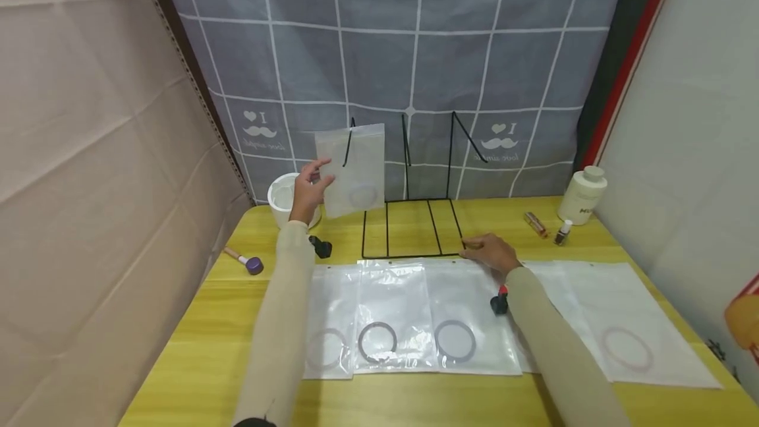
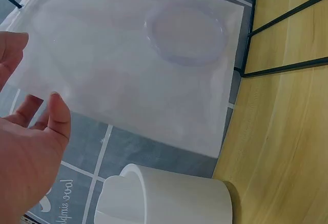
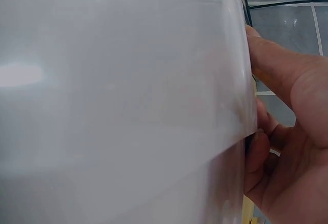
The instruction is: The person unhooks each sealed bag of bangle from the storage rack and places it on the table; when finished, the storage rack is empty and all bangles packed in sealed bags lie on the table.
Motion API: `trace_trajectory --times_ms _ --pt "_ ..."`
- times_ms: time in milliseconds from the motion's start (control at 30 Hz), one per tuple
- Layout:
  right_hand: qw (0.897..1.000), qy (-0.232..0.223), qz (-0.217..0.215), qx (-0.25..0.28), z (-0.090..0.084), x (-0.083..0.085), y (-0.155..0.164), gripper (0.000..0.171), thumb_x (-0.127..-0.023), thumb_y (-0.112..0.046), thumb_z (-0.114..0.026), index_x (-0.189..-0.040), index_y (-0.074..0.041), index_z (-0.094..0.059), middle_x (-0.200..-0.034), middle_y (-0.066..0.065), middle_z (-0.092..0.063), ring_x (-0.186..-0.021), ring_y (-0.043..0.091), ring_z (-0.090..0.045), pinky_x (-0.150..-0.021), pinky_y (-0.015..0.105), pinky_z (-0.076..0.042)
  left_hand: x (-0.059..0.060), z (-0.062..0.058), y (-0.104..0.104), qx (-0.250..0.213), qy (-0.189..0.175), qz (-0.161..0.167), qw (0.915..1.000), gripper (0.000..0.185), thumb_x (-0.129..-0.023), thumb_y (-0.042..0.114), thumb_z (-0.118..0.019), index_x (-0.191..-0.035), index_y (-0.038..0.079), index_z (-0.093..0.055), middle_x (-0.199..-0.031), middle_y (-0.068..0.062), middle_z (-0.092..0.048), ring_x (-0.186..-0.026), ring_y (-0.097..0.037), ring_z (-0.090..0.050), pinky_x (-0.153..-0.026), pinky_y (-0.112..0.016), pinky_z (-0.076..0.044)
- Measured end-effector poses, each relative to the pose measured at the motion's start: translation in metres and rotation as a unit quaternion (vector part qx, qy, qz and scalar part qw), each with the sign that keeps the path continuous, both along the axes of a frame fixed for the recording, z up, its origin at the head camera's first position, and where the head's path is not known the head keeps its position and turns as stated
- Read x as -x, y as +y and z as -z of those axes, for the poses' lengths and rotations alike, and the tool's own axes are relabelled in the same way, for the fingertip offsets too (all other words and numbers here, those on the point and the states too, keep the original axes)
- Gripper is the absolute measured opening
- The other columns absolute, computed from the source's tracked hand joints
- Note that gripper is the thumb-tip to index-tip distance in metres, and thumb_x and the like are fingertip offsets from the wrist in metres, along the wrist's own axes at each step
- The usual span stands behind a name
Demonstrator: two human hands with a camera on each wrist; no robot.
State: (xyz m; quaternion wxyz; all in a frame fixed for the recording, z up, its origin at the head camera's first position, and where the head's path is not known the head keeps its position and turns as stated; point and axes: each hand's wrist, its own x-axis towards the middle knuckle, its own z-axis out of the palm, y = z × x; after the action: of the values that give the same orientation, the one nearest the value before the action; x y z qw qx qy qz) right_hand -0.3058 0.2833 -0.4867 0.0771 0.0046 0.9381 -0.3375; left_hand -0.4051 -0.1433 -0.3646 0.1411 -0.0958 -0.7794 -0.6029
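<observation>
A frosted plastic bag (image 1: 363, 163) with a pale ring (image 2: 187, 32) inside hangs from the left prong of a black wire rack (image 1: 387, 229). My left hand (image 1: 311, 191) is beside the bag's left edge, fingers loosely bent with nothing between them. At the front right corner of the rack's base, my right hand (image 1: 491, 253) holds the wire between thumb and fingers. A bag's edge (image 3: 230, 80) partly hides those fingertips in the right wrist view. More bags with rings, such as a middle bag (image 1: 394, 302), lie in a row before the rack.
Behind my left hand stands a white cylindrical container (image 1: 279, 199). A purple-tipped tool (image 1: 253, 265) and a black object (image 1: 321, 247) lie at left. At right are a white bottle (image 1: 582, 196), a small vial (image 1: 563, 232) and a brownish tube (image 1: 535, 224). Grey checked cloth (image 1: 379, 64) hangs behind.
</observation>
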Motion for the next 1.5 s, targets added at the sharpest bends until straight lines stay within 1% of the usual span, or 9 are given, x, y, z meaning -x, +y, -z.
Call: trace_trajectory --times_ms 67,133,300,367,500,767,1033,1267,1500 --pt "1.000 0.001 -0.001 -0.002 -0.002 0.000 0.000 0.057 -0.091 -0.050 -0.072 -0.140 -0.022 -0.063 -0.143 0.018 -0.057 -0.132 0.043 -0.051 -0.104 0.062 -0.041 -0.005 0.003 0.002 0.002 0.003 0.008 1.0000 0.041 -0.095 0.015 -0.070 -0.136 0.020 -0.065 -0.128 -0.004 -0.057 -0.103 -0.017 -0.051 -0.085 -0.030 -0.046" --pt "1.000 0.000 -0.001 -0.001 -0.004 0.000 0.000 0.057 -0.091 -0.049 -0.072 -0.140 -0.022 -0.063 -0.144 0.018 -0.057 -0.133 0.043 -0.050 -0.104 0.062 -0.041 -0.008 0.006 0.004 0.004 0.003 0.022 0.9997 0.043 -0.096 0.014 -0.069 -0.138 0.020 -0.064 -0.130 0.000 -0.059 -0.099 -0.013 -0.048 -0.082 -0.027 -0.043" --pt "1.000 0.001 -0.006 0.002 -0.002 0.000 -0.002 0.057 -0.090 -0.049 -0.073 -0.139 -0.021 -0.063 -0.144 0.020 -0.056 -0.128 0.042 -0.054 -0.102 0.061 -0.043 -0.011 0.007 0.008 0.005 0.010 0.036 0.9993 0.048 -0.097 0.008 -0.066 -0.144 0.018 -0.058 -0.152 0.002 -0.050 -0.138 -0.013 -0.042 -0.111 -0.034 -0.037" --pt "1.000 0.002 -0.009 0.002 -0.001 0.000 -0.003 0.057 -0.090 -0.049 -0.072 -0.139 -0.021 -0.063 -0.144 0.020 -0.056 -0.126 0.041 -0.056 -0.101 0.061 -0.043 -0.011 0.005 0.009 0.002 0.012 0.029 0.9995 0.049 -0.097 0.005 -0.065 -0.144 0.017 -0.059 -0.153 0.000 -0.050 -0.142 -0.019 -0.042 -0.113 -0.040 -0.038" --pt "1.000 0.002 -0.005 0.007 0.000 -0.001 -0.006 0.056 -0.090 -0.048 -0.073 -0.138 -0.021 -0.064 -0.142 0.020 -0.057 -0.124 0.041 -0.058 -0.100 0.061 -0.044 -0.011 0.004 0.008 -0.009 0.012 0.018 0.9997 0.052 -0.093 -0.005 -0.064 -0.141 0.015 -0.061 -0.150 -0.004 -0.053 -0.123 -0.029 -0.057 -0.092 -0.037 -0.052" --pt "1.000 0.004 -0.009 -0.003 -0.001 -0.005 -0.005 0.056 -0.091 -0.048 -0.072 -0.139 -0.020 -0.063 -0.143 0.020 -0.057 -0.124 0.041 -0.058 -0.098 0.060 -0.046 -0.024 0.002 -0.003 0.017 0.033 0.012 0.9993 0.059 -0.085 -0.012 -0.059 -0.138 0.015 -0.064 -0.145 -0.011 -0.057 -0.097 -0.026 -0.062 -0.071 -0.022 -0.051" --pt "1.000 0.000 -0.008 0.001 -0.001 -0.003 -0.003 0.059 -0.091 -0.051 -0.071 -0.141 -0.020 -0.062 -0.143 0.021 -0.056 -0.124 0.042 -0.058 -0.097 0.059 -0.047 -0.075 -0.027 -0.016 0.051 0.017 0.063 0.9966 0.054 -0.090 -0.012 -0.060 -0.141 0.006 -0.059 -0.144 -0.018 -0.056 -0.075 -0.029 -0.061 -0.061 -0.021 -0.048" --pt "1.000 -0.003 -0.011 0.003 0.000 -0.002 -0.001 0.059 -0.090 -0.050 -0.072 -0.140 -0.019 -0.062 -0.143 0.021 -0.056 -0.125 0.043 -0.056 -0.099 0.060 -0.045 -0.104 -0.026 -0.028 0.058 0.022 0.099 0.9932 0.053 -0.092 -0.008 -0.061 -0.142 0.006 -0.058 -0.142 -0.017 -0.057 -0.053 -0.007 -0.035 -0.049 -0.018 -0.034" --pt "1.000 -0.005 -0.009 0.002 -0.001 0.001 0.001 0.061 -0.091 -0.053 -0.071 -0.142 -0.020 -0.061 -0.145 0.021 -0.054 -0.128 0.044 -0.054 -0.101 0.062 -0.044 -0.122 -0.030 -0.035 0.059 0.064 0.118 0.9892 0.049 -0.091 -0.011 -0.063 -0.139 -0.002 -0.059 -0.135 -0.023 -0.060 -0.051 -0.006 -0.035 -0.047 -0.018 -0.033"
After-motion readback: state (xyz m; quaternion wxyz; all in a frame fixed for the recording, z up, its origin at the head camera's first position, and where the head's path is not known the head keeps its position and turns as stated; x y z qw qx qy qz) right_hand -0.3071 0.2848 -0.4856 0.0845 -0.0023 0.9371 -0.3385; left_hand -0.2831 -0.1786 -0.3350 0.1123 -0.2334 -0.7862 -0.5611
